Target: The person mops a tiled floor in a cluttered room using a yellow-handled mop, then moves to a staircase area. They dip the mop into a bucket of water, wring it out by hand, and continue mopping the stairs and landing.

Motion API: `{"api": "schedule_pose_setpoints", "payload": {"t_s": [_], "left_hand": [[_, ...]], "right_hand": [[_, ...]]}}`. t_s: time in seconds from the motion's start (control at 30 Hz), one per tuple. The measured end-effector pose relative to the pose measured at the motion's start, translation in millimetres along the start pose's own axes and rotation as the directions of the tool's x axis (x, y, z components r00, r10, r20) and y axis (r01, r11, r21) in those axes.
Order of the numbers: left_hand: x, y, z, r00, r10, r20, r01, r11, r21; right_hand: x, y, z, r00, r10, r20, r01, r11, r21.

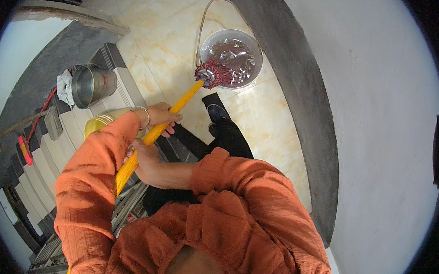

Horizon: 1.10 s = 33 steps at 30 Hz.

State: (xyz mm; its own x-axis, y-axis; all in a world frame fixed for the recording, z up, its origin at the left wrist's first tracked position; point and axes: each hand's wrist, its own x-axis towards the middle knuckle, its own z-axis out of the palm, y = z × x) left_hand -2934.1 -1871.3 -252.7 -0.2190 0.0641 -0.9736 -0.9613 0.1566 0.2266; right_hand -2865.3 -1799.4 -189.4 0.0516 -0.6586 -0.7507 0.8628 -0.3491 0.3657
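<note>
Gripping one yellow-handled mop, two hands meet near the centre of the frame. The left hand, with one bangle at its wrist, has its fingers partly curled about the handle; the right hand, lower in the frame, is wrapped tightly round it. The mop's single red head is at the upper centre, over the lower-left rim of one grey bucket of brownish water. At left, one steel pot, one gold-coloured vessel and one white cloth rest by the stairs.
</note>
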Motion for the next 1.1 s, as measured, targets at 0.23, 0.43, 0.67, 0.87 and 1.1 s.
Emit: {"api": "schedule_pose_setpoints", "payload": {"t_s": [0.23, 0.43, 0.67, 0.87, 1.1], "left_hand": [[24.0, -33.8, 3.3, 0.991, -0.027, 0.129, 0.044, 0.991, -0.128], [17.0, -20.7, 6.0, 0.995, -0.017, 0.102, 0.022, 0.999, -0.042], [12.1, -24.0, 8.0, 0.999, -0.01, 0.033, 0.011, 1.0, -0.025], [12.3, -23.0, 13.0, 0.999, -0.024, 0.038, 0.025, 0.999, -0.032], [13.0, -22.6, 15.9, 0.999, -0.005, 0.045, 0.005, 1.0, -0.006]], "right_hand": [[2.3, -4.3, -34.8, 0.976, 0.138, 0.168, -0.114, 0.983, -0.147], [-23.7, -79.2, -69.4, 0.904, 0.353, 0.243, -0.078, 0.694, -0.716], [-47.4, -153.2, -138.8, 0.974, -0.204, 0.101, 0.221, 0.75, -0.623], [-38.8, -171.8, -164.7, 0.93, -0.368, -0.025, 0.307, 0.81, -0.5], [-11.0, -173.0, -177.8, 0.92, -0.388, -0.059, 0.321, 0.829, -0.458]]}}
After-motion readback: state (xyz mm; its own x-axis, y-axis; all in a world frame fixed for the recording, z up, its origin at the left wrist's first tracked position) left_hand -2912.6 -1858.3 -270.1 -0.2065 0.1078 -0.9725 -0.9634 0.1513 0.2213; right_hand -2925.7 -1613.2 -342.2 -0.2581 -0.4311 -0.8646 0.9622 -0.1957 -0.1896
